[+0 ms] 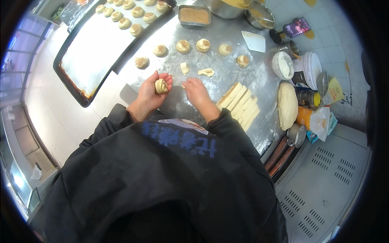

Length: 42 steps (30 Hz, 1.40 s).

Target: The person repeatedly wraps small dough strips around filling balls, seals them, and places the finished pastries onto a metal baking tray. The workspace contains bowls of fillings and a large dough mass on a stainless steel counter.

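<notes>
My left hand (pixel 149 94) is palm up, cupped around a coiled, layered dough roll (pixel 161 86). Just to its right, my right hand (pixel 197 93) pinches a small pale bit of dough (pixel 183 87) between thumb and fingers. Beyond my hands lie two loose scraps, a short dough strip (pixel 184 68) and a twisted dough piece (pixel 206 72). Several coiled rolls with brown crumb on top, one of them a topped dough roll (pixel 183 46), form an arc farther back. Cut dough strips (pixel 240 104) with brown filling lie side by side near my right forearm.
A black-rimmed baking tray (pixel 91 60) with several topped rolls overhangs the table's left edge. At the back are a metal pan of brown crumbs (pixel 194 15), steel bowls and a white scraper (pixel 254 41). A dough lump (pixel 287 106), flour bowl (pixel 283 65) and white tub (pixel 307 71) line the right.
</notes>
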Available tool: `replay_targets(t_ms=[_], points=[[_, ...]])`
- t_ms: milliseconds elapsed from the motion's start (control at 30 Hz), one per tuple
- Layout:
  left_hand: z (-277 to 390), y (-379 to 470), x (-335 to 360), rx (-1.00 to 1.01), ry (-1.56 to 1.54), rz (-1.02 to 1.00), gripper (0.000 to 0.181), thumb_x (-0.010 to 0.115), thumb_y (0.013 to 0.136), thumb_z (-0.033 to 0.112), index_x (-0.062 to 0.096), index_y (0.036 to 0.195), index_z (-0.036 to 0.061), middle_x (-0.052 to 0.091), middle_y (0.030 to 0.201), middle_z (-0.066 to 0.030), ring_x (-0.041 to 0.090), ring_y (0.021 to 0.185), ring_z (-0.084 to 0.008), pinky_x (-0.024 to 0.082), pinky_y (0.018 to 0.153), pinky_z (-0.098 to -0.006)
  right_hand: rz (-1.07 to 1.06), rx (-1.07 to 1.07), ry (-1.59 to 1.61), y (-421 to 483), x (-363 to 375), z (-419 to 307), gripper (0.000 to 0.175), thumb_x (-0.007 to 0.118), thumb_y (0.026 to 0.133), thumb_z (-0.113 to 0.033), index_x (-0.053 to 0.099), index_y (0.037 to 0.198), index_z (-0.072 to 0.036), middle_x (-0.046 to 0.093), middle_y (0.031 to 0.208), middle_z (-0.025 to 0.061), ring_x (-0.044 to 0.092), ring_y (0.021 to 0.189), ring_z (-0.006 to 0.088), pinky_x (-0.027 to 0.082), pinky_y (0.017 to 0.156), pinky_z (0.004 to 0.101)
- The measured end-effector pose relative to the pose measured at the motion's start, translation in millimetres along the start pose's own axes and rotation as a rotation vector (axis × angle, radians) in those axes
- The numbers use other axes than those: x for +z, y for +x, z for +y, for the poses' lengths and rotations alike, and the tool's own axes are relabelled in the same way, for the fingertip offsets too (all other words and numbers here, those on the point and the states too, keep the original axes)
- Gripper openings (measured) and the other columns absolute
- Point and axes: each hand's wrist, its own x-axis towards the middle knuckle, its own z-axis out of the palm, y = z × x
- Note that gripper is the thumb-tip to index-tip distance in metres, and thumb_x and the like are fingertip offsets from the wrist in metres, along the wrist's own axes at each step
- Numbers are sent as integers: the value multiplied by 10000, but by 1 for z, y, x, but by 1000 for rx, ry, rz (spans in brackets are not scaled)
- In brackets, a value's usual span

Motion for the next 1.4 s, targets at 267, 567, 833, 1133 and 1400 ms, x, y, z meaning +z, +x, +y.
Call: replay_targets(t_ms=[267,567,833,1133,1400], points=[[14,-6,-15,72,-91,50,363,432,1011,291,522,1156,-29,602,1117,-166,619,959,-253,548,783,-355,6,273,-62,13,-24,-12,181,569,772,-17,661,923,-58,604,903,142,587,891,333,490,775,415],[38,-6,-24,71,-83,42,359,441,1011,341,553,1081,6,626,1071,-138,627,944,-228,544,762,-326,-25,-93,-92,103,54,-18,259,564,756,-2,611,1011,6,596,1045,157,553,1034,329,490,842,402],[45,-9,-15,41,-137,12,369,449,1009,350,567,1069,5,623,1081,-135,622,969,-230,539,785,-334,-177,-131,-119,35,24,-25,389,593,739,7,618,1127,2,623,1118,159,599,1020,320,513,837,379],[12,-22,38,20,23,-249,402,439,1015,343,596,1078,-21,619,1117,-142,594,1025,-247,459,936,-368,-39,280,568,61,-93,-91,187,690,752,-8,709,934,-49,665,904,101,632,766,244,499,686,317],[-30,-52,86,56,486,-316,439,363,1037,351,571,1160,-16,637,1077,-120,604,978,-191,448,894,-360,262,260,82,47,-105,-124,125,602,727,54,641,829,-7,650,925,130,635,825,305,510,724,358]])
